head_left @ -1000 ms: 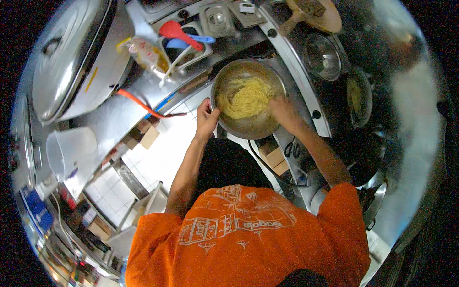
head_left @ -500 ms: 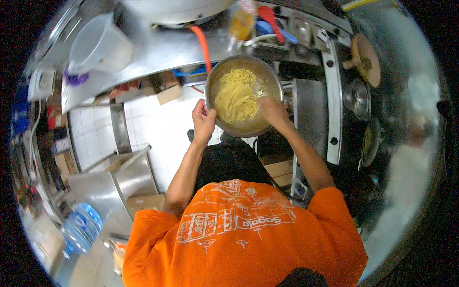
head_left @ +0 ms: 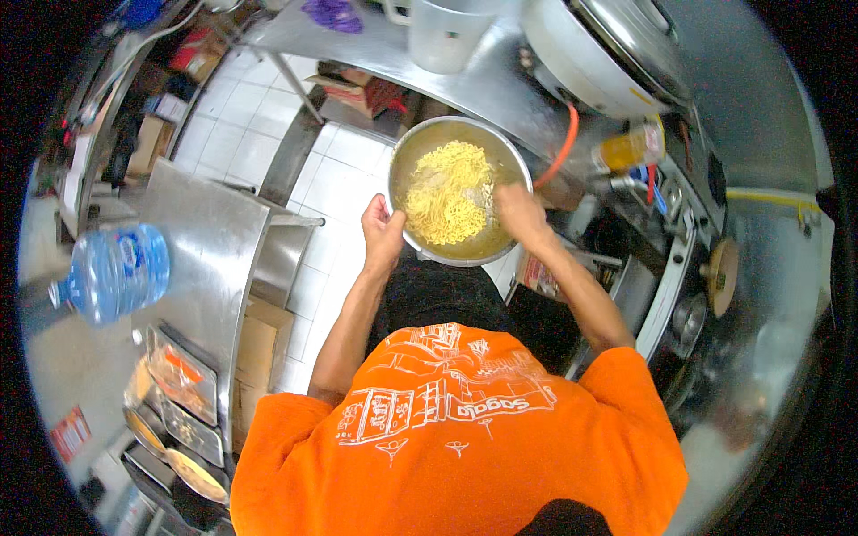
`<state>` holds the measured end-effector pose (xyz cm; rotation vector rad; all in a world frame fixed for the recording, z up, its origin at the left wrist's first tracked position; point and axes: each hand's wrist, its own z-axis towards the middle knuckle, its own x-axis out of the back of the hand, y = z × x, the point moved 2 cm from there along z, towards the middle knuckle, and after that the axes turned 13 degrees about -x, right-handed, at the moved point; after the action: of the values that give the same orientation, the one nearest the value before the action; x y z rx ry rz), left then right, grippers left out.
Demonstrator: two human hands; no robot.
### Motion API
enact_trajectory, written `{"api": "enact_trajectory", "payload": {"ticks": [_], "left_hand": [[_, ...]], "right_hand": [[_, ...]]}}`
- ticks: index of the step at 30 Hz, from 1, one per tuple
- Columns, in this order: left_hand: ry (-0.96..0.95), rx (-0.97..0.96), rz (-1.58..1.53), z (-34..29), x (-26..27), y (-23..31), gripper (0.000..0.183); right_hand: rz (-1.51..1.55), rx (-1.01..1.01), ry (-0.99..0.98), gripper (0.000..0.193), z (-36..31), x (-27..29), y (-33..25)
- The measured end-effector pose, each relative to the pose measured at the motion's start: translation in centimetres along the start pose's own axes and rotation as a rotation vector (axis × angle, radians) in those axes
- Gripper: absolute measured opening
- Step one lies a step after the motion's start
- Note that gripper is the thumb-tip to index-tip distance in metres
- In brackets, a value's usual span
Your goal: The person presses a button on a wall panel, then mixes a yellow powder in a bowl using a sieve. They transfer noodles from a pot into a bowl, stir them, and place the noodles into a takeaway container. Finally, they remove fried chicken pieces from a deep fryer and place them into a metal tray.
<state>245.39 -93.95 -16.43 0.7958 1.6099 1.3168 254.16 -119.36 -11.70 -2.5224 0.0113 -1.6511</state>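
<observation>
A round metal bowl (head_left: pixel 506 154) is held in front of my body, over the tiled floor. Yellow noodles (head_left: pixel 447 201) lie heaped in it, with small pale bits near their right side. My left hand (head_left: pixel 384 234) is closed on the bowl's left rim, thumb at the edge. Over the right side of the bowl, my right hand (head_left: pixel 521 214) is closed, with its fingers inside beside the noodles. Whether it holds a utensil is hidden by the hand and some blur.
A steel counter (head_left: pixel 380 45) beyond the bowl carries a clear pitcher (head_left: pixel 447 36) and a large white cooker (head_left: pixel 594 58) with an orange hose (head_left: pixel 563 147). At left, a steel table (head_left: pixel 201 232) bears a blue water bottle (head_left: pixel 119 271) and food trays (head_left: pixel 192 433). Pans line the right.
My body has turned left with the bowl. The cooker and counter have shifted right in view, and the left table shows more. Both hands stay at the bowl.
</observation>
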Motion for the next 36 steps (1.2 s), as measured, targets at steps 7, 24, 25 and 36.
{"api": "enact_trajectory", "payload": {"ticks": [7,24,25,36], "left_hand": [[0.362,-0.116,-0.043,0.8,10.5,2.3,0.011],[0.653,-0.022,0.256,29.4,27.1,11.1,0.025],[0.703,-0.127,0.244,31.2,28.5,12.4,0.02],[1.131,-0.318,0.076,49.9,49.8,17.9,0.008]], "right_hand": [[-0.203,0.192,-0.212,0.016,3.6,0.9,-14.1],[-0.239,0.826,-0.169,0.019,27.8,10.7,-52.6],[-0.145,0.927,-0.196,0.02,28.5,12.7,-56.1],[-0.015,0.988,-0.145,0.019,43.9,11.8,-87.5]]}}
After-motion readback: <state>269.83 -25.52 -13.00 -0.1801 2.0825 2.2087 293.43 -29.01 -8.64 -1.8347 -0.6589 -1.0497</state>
